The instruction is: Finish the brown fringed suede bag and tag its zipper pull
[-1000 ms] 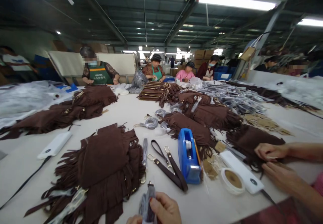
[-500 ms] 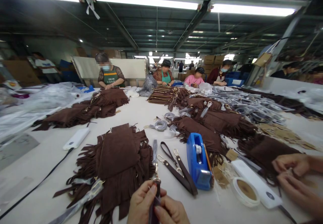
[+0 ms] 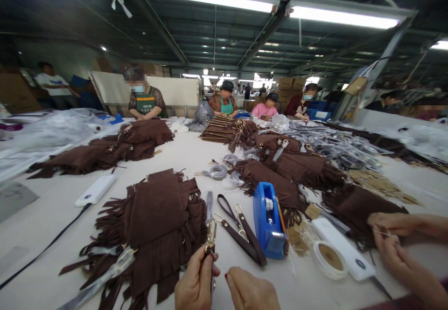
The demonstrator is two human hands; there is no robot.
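In the head view my left hand point(image 3: 196, 279) is closed around a dark brown strap point(image 3: 212, 277), its gold snap hook point(image 3: 211, 233) pointing up past my fingertips. My right hand point(image 3: 252, 289) is a little to the right, apart from the strap, with its fingers curled in; whatever they may hold is hidden. Beyond my left hand lies a stack of brown fringed bags point(image 3: 157, 214) with a plastic-wrapped strap point(image 3: 112, 272) across its near left side. Two looped brown wrist straps point(image 3: 245, 237) with gold hooks rest to the right of the stack.
A blue tape dispenser point(image 3: 269, 221) stands right of the wrist straps. Beyond it are a tape roll point(image 3: 329, 259), a white device point(image 3: 345, 249) and a co-worker's hands point(image 3: 392, 235). Another white device point(image 3: 95, 190) lies at left. More brown bags point(image 3: 304, 170) and wrapped straps point(image 3: 350, 144) are piled farther back.
My right hand has come off the strap and moved to the right. My left hand still grips the strap, and the hook has turned more face-on. The whole view has shifted slightly.
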